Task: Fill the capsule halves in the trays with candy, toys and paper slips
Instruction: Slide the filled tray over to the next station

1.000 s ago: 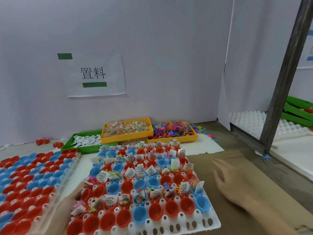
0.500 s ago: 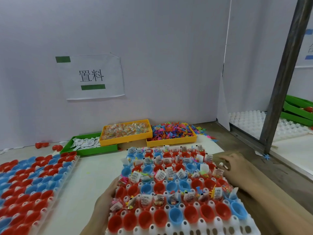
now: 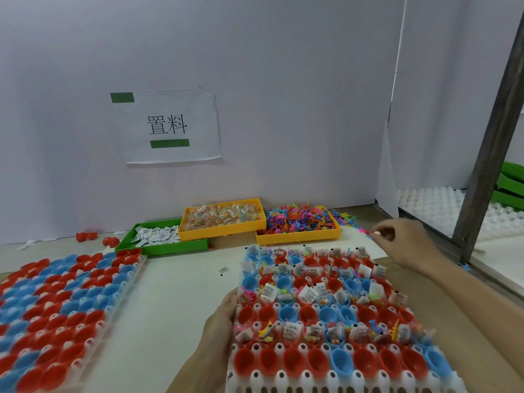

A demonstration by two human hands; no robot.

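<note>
Partly filled capsule tray (image 3: 320, 373) sits on desk (image 3: 175, 293). Left hand (image 3: 222, 319) grips its left edge; right hand (image 3: 405, 245), fingers loosely curled, apparently empty, hovers near toy bin (image 3: 297, 236). Toys likely light, springy: pinch singly.

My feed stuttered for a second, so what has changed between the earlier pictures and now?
The part-filled tray has slid right onto the brown board. The right hand has left the tray's far right edge and lifted toward the toy bin, fingers curled; whether it pinches anything is unclear. The left hand still holds the tray's left edge. The left tray and the bins stayed put.
</note>
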